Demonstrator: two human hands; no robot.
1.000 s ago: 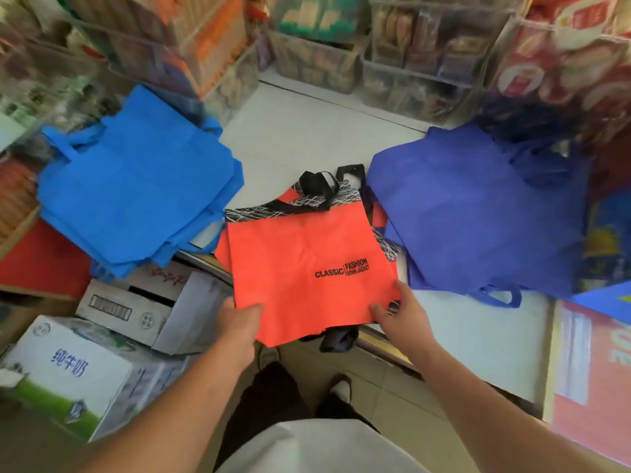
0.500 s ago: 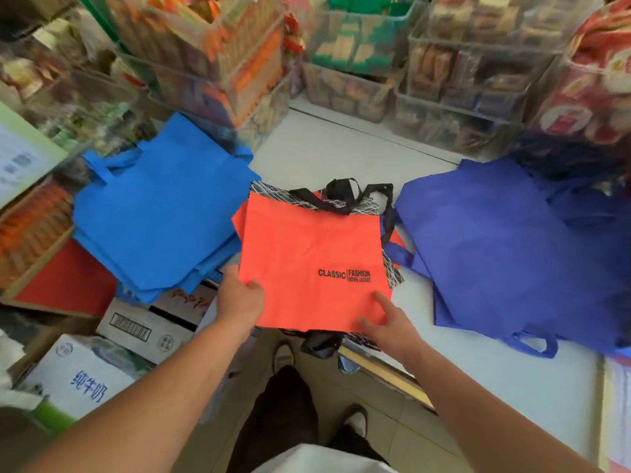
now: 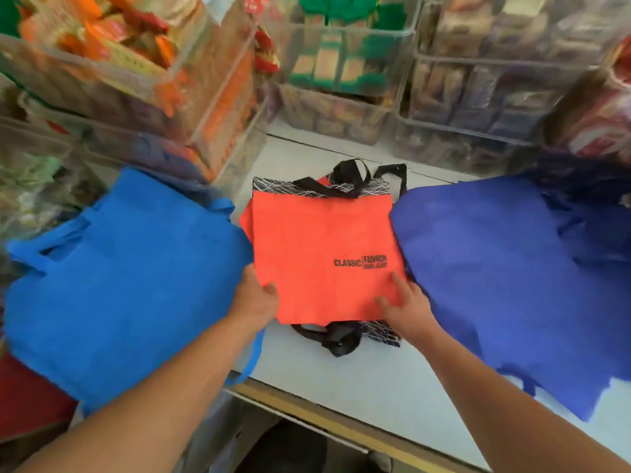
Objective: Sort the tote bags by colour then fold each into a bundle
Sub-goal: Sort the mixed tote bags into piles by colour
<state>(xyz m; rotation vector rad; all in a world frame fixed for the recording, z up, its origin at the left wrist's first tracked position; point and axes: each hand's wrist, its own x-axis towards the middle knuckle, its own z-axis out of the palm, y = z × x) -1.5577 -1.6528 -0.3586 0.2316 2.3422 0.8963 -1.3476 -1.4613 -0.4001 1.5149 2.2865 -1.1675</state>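
1. Left hand (image 3: 254, 298): closed onto the near left corner of the orange tote bag (image 3: 321, 254). The thumb is laid on top of the fabric and the other fingers are hidden beneath it.
2. Right hand (image 3: 406, 305): the near right corner of the same bag is pinched. The thumb and one finger are seen on top; the remaining fingers are hidden under the edge.
3. Orange tote bag: spread flat between the two hands and reaching away from them, printed side up, with the black lettering just beyond the right hand. More orange fabric is seen under it at the left edge.
4. Black handles (image 3: 351, 179): bunched past the bag's far edge. A second black bunch is noted between the two wrists.
5. Light blue tote bags (image 3: 119, 288): piled just outside the left hand, meeting the orange bag's edge.
6. Dark blue tote bags (image 3: 505, 278): piled just outside the right hand.
7. Counter (image 3: 341, 377): white, seen bare between the forearms.
8. Clear bins (image 3: 341, 107): stacked well beyond both hands; their contents are blurred.
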